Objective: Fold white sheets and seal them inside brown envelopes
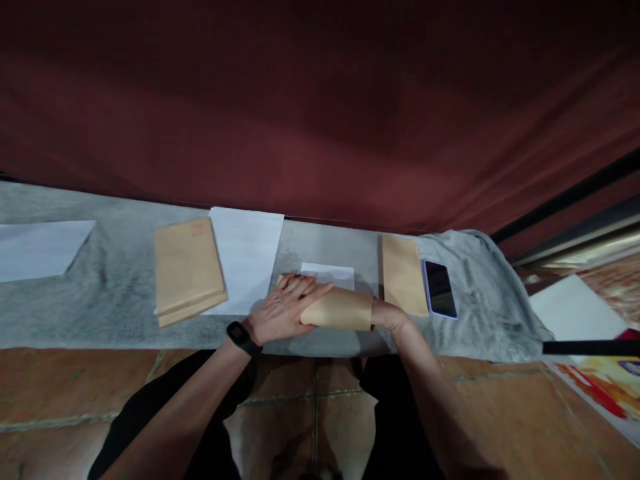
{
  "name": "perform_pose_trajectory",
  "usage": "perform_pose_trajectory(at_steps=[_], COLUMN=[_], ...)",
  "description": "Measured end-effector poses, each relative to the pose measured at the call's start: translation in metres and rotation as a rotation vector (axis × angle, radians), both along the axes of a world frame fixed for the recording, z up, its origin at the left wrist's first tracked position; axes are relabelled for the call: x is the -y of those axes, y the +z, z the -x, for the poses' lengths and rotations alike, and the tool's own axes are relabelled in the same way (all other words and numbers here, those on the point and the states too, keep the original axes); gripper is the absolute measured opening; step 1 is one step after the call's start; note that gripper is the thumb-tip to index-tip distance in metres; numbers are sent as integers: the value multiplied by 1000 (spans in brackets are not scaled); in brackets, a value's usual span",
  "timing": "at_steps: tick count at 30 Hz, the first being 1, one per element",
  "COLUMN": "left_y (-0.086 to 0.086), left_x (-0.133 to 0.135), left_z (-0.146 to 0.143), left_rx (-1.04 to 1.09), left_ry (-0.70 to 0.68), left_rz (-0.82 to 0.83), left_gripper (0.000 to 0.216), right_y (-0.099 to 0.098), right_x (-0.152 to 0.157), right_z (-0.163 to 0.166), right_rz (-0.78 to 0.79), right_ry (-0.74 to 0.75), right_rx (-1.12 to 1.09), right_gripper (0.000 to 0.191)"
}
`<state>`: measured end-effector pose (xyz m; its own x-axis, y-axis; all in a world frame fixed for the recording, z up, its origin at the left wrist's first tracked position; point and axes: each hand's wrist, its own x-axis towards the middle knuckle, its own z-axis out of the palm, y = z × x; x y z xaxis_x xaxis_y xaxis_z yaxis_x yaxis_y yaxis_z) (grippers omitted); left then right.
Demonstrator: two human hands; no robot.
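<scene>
A brown paper envelope [345, 308] bulges open in front of me, its mouth toward the right. My left hand [287, 307], with a black band at the wrist, is closed over the envelope's left end. Through the mouth goes my right hand [383, 315], inside the envelope up to about the wrist, so its fingers are hidden. Just behind the envelope lies a small white sheet of paper [330, 274], partly covered by it.
Grey cloth [123, 267] covers the narrow surface. Left of me lie stacked brown envelopes [187, 267], white paper sheets [247, 253] and another white sheet [43, 248]. Rightward are more brown envelopes [404, 275] and a phone [440, 289]. Dark red fabric [310, 133] hangs behind.
</scene>
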<state>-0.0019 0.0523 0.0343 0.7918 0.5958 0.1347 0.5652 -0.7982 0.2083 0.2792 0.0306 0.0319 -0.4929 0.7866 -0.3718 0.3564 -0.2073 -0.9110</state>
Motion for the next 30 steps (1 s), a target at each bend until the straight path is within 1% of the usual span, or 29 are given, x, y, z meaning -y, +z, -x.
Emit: perform_pose_trajectory(at_steps=[5, 8, 10, 13, 16, 20, 22, 27, 30], left_y=[4, 4, 3, 2, 2, 1, -2, -11, -11], left_x=[-4, -6, -7, -9, -11, -14, -14, -15, -16], left_z=[5, 7, 9, 11, 12, 12, 13, 21, 25], left_rx=[-15, -18, -19, -20, -24, -42, -46, -69, -67], left_ry=[44, 72, 98, 124, 136, 136, 125, 128, 145], left_rz=[-25, -4, 27, 77, 117, 166, 189, 219, 227], left_gripper=[100, 103, 105, 107, 109, 114, 118, 122, 121], right_y=[4, 5, 6, 7, 10, 11, 9, 4, 2], right_x=[-4, -5, -6, -4, -2, -3, -6, -10, -11], right_z=[-12, -21, -26, -28, -23, -20, -21, -24, -24], right_rz=[65, 97, 122, 121, 93, 89, 73, 3, -10], right_ry=[-27, -81, -152, -216, -175, -72, -49, -100, -109], right_rx=[-20, -124, -198, -245, -221, -189, -168, -162, -179], right_gripper=[41, 46, 48, 42, 33, 32, 32, 35, 36])
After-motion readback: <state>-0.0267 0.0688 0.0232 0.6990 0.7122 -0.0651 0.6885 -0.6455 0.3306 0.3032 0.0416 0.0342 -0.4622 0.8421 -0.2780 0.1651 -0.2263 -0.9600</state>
